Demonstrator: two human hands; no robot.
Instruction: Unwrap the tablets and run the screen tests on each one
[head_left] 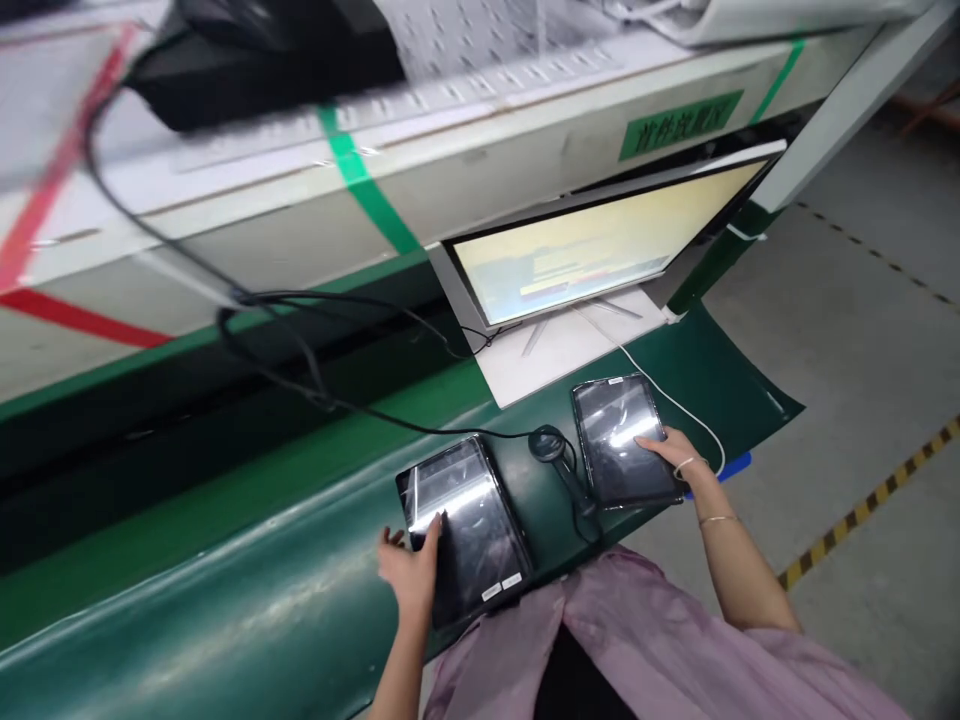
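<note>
Two flat black tablets in shiny clear film lie on the green mat. My left hand [411, 568] is at the near-left edge of the left tablet [474, 530], its thumb over the dark screen and its other fingers spread apart beside the edge. White labels mark that tablet's near corner. At the right, my right hand [677, 455] grips the right edge of the other tablet [611, 455], thumb on top and the remaining fingers mostly hidden. Between the tablets rests a dark handheld barcode scanner [559, 462] with a black cable; neither hand touches it.
A lit monitor [600, 245] stands on a white board [510, 375] behind the tablets. Black cables [300, 300] hang across the left side from a raised shelf [465, 165]. A white cable [667, 392] curves past my right wrist. The mat [247, 600] ends at the right above the floor.
</note>
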